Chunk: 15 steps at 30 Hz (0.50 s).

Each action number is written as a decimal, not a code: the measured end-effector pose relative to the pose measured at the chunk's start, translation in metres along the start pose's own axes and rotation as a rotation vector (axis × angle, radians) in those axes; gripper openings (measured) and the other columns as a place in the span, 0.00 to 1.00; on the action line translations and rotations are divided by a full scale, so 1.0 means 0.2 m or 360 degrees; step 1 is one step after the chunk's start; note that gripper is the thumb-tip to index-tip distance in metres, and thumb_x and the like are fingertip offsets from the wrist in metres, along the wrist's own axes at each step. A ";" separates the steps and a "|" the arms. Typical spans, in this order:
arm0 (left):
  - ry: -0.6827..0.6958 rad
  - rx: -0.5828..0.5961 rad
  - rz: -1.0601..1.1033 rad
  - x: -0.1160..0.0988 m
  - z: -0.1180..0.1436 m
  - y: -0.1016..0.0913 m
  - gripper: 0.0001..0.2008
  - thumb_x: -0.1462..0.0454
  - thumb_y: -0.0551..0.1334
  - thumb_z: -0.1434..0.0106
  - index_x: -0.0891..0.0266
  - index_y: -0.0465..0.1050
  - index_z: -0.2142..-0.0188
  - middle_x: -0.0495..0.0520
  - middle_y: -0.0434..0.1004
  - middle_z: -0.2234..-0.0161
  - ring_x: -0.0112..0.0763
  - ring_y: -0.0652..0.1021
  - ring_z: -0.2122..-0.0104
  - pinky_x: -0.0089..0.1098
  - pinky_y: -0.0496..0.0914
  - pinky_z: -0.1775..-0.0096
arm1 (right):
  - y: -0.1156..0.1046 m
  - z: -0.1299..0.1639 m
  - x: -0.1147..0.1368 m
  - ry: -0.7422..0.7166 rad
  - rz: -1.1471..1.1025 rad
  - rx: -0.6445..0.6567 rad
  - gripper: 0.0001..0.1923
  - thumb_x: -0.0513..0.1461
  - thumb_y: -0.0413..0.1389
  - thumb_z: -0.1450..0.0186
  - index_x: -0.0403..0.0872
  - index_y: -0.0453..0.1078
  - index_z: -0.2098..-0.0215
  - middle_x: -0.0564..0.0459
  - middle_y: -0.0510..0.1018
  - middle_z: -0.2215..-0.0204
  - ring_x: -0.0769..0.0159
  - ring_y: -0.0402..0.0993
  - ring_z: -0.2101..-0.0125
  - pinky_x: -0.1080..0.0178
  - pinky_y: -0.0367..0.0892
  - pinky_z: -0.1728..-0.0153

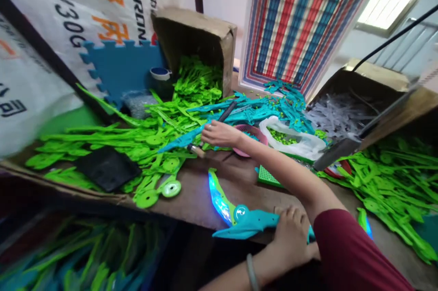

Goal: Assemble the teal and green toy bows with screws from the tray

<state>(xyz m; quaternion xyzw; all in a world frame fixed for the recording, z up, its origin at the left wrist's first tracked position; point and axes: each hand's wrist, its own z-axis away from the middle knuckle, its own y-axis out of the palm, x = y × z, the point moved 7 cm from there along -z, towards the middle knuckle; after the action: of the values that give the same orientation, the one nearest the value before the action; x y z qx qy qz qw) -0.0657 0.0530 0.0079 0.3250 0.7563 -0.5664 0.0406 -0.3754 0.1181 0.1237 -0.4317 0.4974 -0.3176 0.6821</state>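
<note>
My right hand (221, 133) reaches forward over the table, its fingers closed on a long teal plastic blade part (181, 139) at the edge of the green pile. A small wooden-handled tool (197, 150) lies just under that hand. My left hand (290, 236), with a bracelet on the wrist, holds down the handle of a teal and green toy knife (239, 218) near the table's front edge. The knife's curved blade glows blue.
Green plastic parts (153, 131) spill from a tipped cardboard box (205, 35). Teal parts (273, 108) are piled at the back, beside a white bag of green bits (294, 140) and a pink bowl (251, 130). A box of clear parts (342, 113) and more green parts (393, 177) lie to the right.
</note>
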 end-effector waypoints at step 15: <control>0.0376 -0.0166 -0.0347 -0.04 0.18 -0.08 0.24 0.52 0.58 0.29 0.70 0.71 0.46 0.67 0.75 0.46 0.47 0.73 0.44 0.43 0.63 0.40 | 0.17 0.47 0.34 0.1002 -0.1690 -0.0771 0.25 0.39 0.46 0.27 0.48 0.63 0.33 0.50 0.81 0.65 0.65 0.76 0.70 0.61 0.73 0.61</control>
<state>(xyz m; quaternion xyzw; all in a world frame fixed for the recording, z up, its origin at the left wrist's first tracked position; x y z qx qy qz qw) -0.0782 0.0160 0.0113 0.3029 0.8150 -0.4851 -0.0934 -0.2658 0.1004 0.0773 -0.6459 0.4499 -0.6010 0.1385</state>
